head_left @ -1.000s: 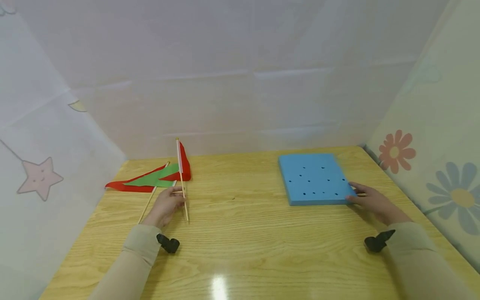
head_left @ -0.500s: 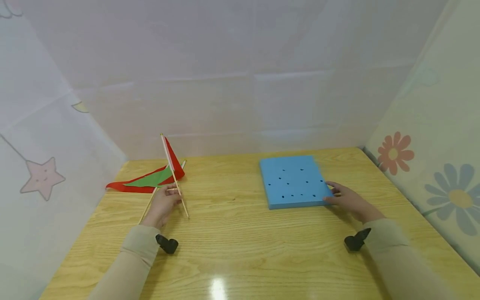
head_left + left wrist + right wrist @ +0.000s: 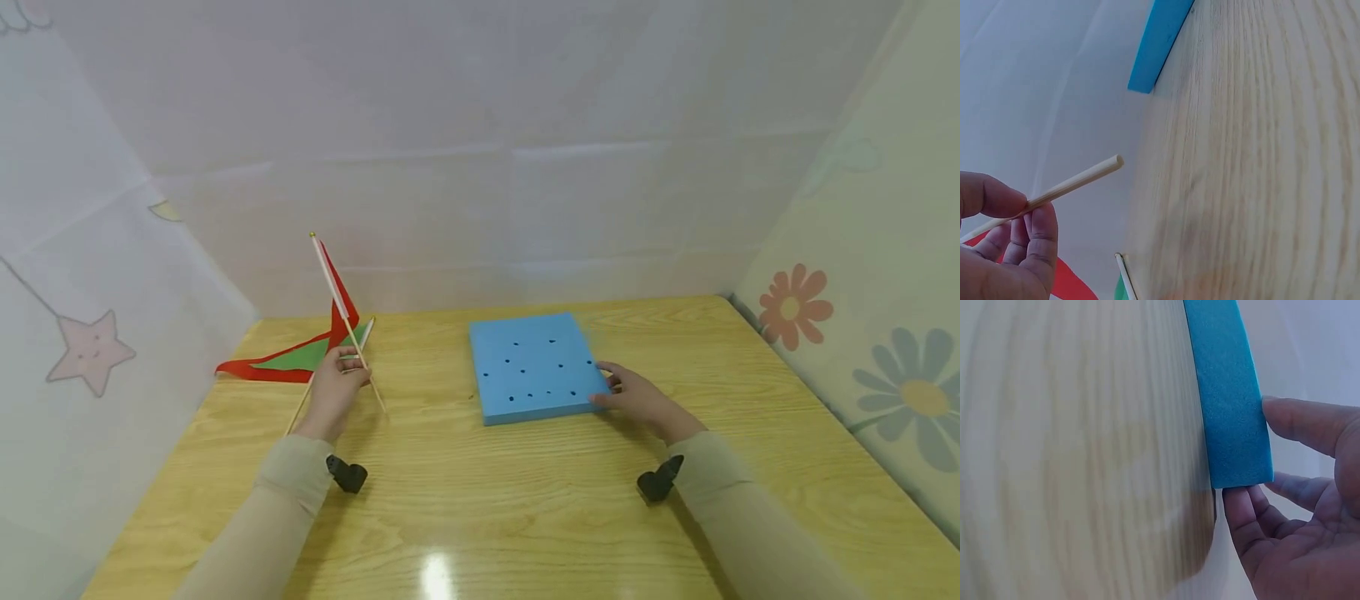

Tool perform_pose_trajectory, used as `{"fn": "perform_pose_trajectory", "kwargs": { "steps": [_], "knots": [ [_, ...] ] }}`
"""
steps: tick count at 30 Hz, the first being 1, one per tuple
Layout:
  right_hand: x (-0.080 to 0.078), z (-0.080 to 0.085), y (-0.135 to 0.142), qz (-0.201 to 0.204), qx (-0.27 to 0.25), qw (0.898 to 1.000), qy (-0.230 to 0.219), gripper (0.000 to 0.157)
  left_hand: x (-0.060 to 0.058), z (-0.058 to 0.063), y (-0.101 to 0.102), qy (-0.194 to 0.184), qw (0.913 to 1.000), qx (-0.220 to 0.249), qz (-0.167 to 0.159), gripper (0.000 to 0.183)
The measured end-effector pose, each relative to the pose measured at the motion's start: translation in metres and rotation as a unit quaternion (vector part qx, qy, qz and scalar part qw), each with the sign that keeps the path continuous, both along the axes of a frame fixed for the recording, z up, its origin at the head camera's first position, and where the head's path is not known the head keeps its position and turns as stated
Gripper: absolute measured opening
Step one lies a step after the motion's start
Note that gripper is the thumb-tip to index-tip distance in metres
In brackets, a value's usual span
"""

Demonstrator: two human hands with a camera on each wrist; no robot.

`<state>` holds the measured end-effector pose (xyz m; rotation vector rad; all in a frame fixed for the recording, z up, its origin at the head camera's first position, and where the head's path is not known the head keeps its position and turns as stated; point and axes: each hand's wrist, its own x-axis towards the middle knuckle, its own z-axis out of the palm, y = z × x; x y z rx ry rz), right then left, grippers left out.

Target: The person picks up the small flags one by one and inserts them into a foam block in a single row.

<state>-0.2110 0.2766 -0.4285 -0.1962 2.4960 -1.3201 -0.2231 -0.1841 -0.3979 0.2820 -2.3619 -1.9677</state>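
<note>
The left hand (image 3: 332, 396) pinches a tilted red flag (image 3: 346, 307) by its stick (image 3: 1079, 182), near a green flag (image 3: 288, 360); the right hand (image 3: 647, 404) grips the board (image 3: 537, 354) at one corner

Blue block (image 3: 1157, 50) cut @ top, L-wrist view; green flag (image 3: 291, 359) part. hidden.

Tabletop booth (image 3: 71, 208), pale backdrop (image 3: 450, 108), wood-grain table (image 3: 480, 508), printed flowers (image 3: 922, 398)

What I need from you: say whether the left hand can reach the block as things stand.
Probably yes: mostly bare table lies between the left hand and the block. The hand's grip, though, is taken up by a stick.
</note>
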Motion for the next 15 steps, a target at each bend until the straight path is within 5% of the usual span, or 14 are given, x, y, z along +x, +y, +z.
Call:
{"fn": "perform_pose_trajectory", "kwargs": {
  "steps": [15],
  "knots": [
    [-0.001, -0.001, -0.041, -0.001, 0.02, 1.0, 0.016, 0.076, -0.016, 0.0, 0.017, 0.044, 0.9984, -0.035, 0.011, 0.034]
  ]
}}
